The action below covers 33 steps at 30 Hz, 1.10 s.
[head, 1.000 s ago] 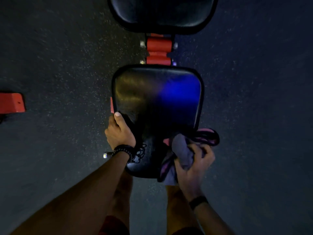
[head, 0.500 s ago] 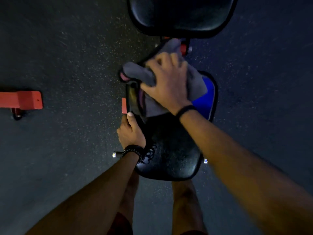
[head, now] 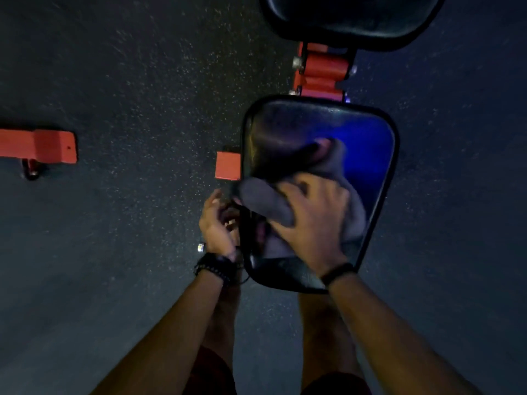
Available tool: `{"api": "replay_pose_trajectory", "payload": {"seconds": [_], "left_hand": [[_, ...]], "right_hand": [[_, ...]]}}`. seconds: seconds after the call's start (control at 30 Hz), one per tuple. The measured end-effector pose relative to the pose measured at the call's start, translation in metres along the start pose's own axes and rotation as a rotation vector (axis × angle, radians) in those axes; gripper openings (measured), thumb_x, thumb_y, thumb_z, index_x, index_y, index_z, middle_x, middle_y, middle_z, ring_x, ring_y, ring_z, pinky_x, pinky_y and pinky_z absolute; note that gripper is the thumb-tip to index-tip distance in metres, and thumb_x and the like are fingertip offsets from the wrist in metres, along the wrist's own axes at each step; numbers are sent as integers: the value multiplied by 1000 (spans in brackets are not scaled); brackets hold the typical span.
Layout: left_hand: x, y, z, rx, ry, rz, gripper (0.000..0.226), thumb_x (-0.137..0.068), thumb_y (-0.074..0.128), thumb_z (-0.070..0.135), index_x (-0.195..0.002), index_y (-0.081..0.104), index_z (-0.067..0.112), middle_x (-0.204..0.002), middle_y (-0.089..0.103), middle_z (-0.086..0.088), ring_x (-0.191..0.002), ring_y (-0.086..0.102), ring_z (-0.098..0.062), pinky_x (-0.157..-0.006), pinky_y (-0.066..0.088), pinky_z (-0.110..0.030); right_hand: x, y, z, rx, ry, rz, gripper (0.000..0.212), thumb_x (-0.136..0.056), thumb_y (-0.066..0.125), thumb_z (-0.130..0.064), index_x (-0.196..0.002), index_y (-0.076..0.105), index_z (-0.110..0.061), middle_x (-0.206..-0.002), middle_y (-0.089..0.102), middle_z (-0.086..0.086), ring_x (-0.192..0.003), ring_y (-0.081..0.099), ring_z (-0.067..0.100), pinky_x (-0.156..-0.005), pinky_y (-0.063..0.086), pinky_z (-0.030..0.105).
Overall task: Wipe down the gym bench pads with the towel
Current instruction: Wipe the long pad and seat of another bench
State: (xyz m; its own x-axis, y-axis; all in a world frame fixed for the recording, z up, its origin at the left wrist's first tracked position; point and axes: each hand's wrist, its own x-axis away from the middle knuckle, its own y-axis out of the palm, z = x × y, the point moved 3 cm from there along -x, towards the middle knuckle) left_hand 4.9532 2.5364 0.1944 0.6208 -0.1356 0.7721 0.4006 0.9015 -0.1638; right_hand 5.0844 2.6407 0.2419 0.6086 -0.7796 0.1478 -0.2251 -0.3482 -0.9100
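Note:
The black seat pad (head: 288,129) of the gym bench lies below me, with a blue glow on its right half. My right hand (head: 313,223) presses a grey towel (head: 342,178) flat on the pad's near left part. My left hand (head: 218,220) is at the pad's left edge with its fingers loosely curled by the rim; whether it grips the rim is unclear. The second black pad (head: 350,18) sits farther away at the top of the view.
A red frame hinge (head: 322,72) joins the two pads, and a red bracket (head: 228,165) sticks out at the seat's left. Another red bar (head: 37,145) lies on the dark speckled floor at far left. My legs stand under the near end of the seat.
My right hand has dragged the towel from the seat's far edge back toward me, onto the near left part. My left hand has loosened at the rim.

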Motion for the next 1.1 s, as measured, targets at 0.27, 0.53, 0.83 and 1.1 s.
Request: {"api": "replay_pose_trajectory", "payload": {"seconds": [0.27, 0.53, 0.83, 1.1], "left_hand": [[-17, -8, 11, 9, 10, 100, 50, -99, 38, 45, -127, 55, 9, -96, 63, -5, -76, 57, -19, -61, 43, -25], [2, -26, 46, -101, 174, -14, 57, -87, 36, 54, -119, 62, 15, -111, 68, -7, -88, 59, -18, -71, 42, -30], [-13, 4, 28, -157, 80, -63, 35, -102, 41, 34, -111, 64, 10, -92, 63, -2, -72, 55, -14, -61, 39, -28], [-16, 27, 22, -255, 166, -213, 14, -96, 53, 33, -93, 62, 23, -90, 63, -1, -88, 58, -23, -78, 46, -43]], "right_hand": [[-80, 6, -26, 102, 322, 216, 44, -71, 63, -51, -107, 60, -25, -114, 53, 6, -104, 46, 28, -83, 29, 40], [68, -26, 67, 34, 101, -78, 39, -71, 51, -55, -99, 55, -28, -102, 55, 6, -91, 55, 33, -78, 42, 45], [96, 22, -10, 67, -189, -140, 37, -76, 53, -50, -106, 57, -29, -111, 50, -1, -89, 53, 27, -73, 28, 36], [-50, -40, 83, 65, 709, 356, 52, -69, 50, -56, -104, 63, -20, -109, 57, 11, -103, 51, 34, -83, 45, 47]]}}
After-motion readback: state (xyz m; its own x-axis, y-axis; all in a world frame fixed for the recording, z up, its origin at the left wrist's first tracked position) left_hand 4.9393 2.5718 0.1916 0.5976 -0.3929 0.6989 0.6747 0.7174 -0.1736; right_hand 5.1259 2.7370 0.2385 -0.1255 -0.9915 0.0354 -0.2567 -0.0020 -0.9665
